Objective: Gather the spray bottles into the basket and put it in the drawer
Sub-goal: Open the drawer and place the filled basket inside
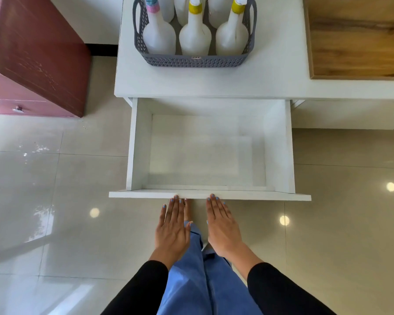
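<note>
A grey woven basket [195,61] stands on the white counter [271,71] and holds several white spray bottles. One bottle has a pink collar [159,36]; two have yellow collars [195,38] [231,36]. Below the counter a white drawer [209,193] is pulled fully out, and nothing lies inside it. My left hand [172,230] and my right hand [223,226] are flat with fingers extended. Their fingertips touch the drawer's front panel. Neither hand holds anything.
A dark red cabinet [34,55] stands to the left on the glossy tiled floor [55,201]. A wooden surface [359,37] adjoins the counter at the right. My blue-trousered legs and a bare foot are under the hands.
</note>
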